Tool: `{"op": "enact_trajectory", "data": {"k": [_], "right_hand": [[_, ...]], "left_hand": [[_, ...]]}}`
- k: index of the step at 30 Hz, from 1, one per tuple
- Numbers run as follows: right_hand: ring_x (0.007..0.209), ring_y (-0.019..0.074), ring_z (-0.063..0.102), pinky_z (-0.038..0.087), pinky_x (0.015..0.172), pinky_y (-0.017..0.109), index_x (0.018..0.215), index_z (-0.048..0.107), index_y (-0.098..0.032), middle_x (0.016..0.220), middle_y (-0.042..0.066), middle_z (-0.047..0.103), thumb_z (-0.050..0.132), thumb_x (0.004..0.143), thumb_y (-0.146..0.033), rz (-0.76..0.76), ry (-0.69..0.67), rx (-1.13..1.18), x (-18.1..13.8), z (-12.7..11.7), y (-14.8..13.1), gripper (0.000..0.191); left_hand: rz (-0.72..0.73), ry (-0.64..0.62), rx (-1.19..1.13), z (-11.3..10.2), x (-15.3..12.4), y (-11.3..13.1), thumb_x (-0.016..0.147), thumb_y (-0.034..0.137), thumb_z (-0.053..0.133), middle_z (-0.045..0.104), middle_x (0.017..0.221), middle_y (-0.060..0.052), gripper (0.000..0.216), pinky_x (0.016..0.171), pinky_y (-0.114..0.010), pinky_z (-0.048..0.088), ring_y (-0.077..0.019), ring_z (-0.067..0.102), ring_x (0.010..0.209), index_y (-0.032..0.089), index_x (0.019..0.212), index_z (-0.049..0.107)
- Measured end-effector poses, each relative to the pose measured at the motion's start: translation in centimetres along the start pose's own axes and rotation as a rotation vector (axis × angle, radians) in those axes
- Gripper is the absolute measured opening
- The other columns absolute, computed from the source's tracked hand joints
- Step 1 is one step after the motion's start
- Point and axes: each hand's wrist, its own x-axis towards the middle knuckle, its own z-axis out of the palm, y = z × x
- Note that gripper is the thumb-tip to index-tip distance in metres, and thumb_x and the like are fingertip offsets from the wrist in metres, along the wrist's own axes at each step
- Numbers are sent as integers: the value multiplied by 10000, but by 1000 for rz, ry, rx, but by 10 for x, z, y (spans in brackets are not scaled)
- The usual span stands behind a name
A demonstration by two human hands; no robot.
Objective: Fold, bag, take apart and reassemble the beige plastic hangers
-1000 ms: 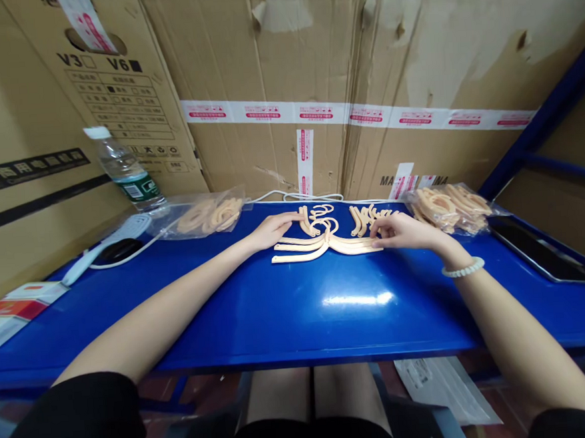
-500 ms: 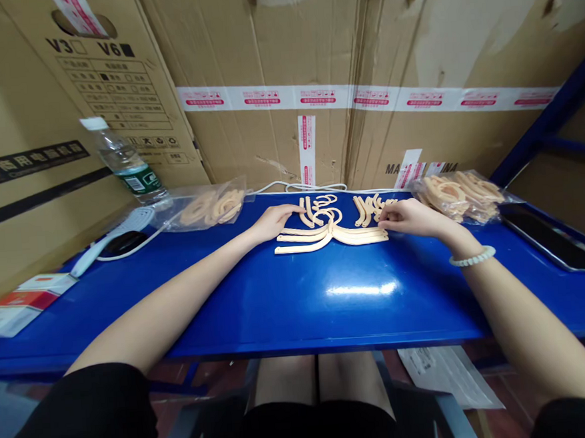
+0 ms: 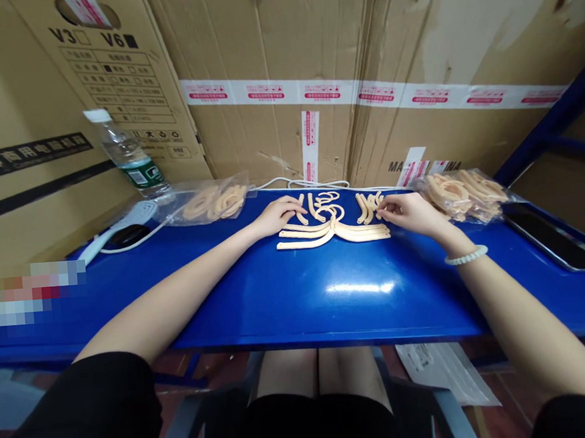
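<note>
My left hand [image 3: 276,217] is at the left of the group, its fingers closed on a short, pale, curved wooden strip [image 3: 302,217]. Another short curved strip [image 3: 314,207] lies just right of it. My right hand [image 3: 408,211] has its fingers pinched together at the right-hand cluster of small curved pieces [image 3: 364,208]; what is between the fingertips is hidden. In front, long curved strips [image 3: 307,243] on the left and more long strips [image 3: 361,236] on the right meet in the middle. Behind that meeting point are pale rings and arcs [image 3: 336,211].
Clear bags of similar pieces lie left [image 3: 216,201] and right [image 3: 464,194] on the blue table [image 3: 288,306]. A water bottle [image 3: 135,163], pale-blue brush [image 3: 117,228], black mouse-like object [image 3: 130,236] and dark phone-like slab [image 3: 557,237] are around. Cardboard [image 3: 255,41] stands behind.
My left hand has shifted a short curved strip leftward, widening the gap to its neighbour. My right hand has moved slightly back toward the small pieces. The view has shifted slightly.
</note>
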Motion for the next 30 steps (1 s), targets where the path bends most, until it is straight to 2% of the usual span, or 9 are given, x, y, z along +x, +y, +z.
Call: {"op": "enact_trajectory", "data": {"k": [5,8,15,19,23,26,30], "right_hand": [[680,201,645,449,634,287,876,714,-159,793,75,732,544,890,-300,-14,116,-21,3,13,-9,222],[721,208,669,477,665,288,940,716,-144,832,85,741,532,899,-258,-7,127,-53,11,19,-16,220],[911,251,691,487,823,308,960,760,-146,934,110,762,609,839,-131,-73,-66,-230,64,13,-29,195],[923,267,700,487,794,311,1030,773,-163,979,121,770,630,841,-124,-43,-176,-336,101,18,-38,240],[966,292,704,498,787,331,1059,770,-172,1002,151,767,670,866,-152,0,-234,-393,124,37,-44,218],[971,268,700,523,815,352,1053,751,-158,1028,157,751,681,922,-226,16,-245,-392,129,49,-45,163],[928,205,686,554,865,402,1044,699,-149,1045,89,721,646,979,-402,34,-213,-363,131,57,-43,266]], "left_hand": [[-9,-32,-17,0,2,-4,919,124,563,646,1201,-64,285,1102,-460,453,-225,615,1172,266,1029,784],[-8,-43,-29,0,4,-6,914,124,588,635,1186,-72,267,1115,-478,437,-233,603,1183,263,1031,784],[-5,-79,-76,-2,7,-7,873,109,661,611,1160,-79,246,1118,-480,425,-242,587,1190,260,1021,786],[-24,-68,-138,-3,7,-5,858,152,710,624,1120,-72,165,1123,-478,415,-242,584,1175,254,959,790],[-78,15,-233,-1,7,-4,846,232,749,646,1066,-68,38,1104,-474,430,-234,590,1127,228,874,774],[-146,131,-321,0,8,-7,850,280,736,648,1109,-84,91,1044,-463,480,-229,598,1107,195,883,743],[-245,272,-462,-1,5,-9,869,360,687,658,1184,-121,209,875,-419,569,-211,658,970,164,938,694]]}}
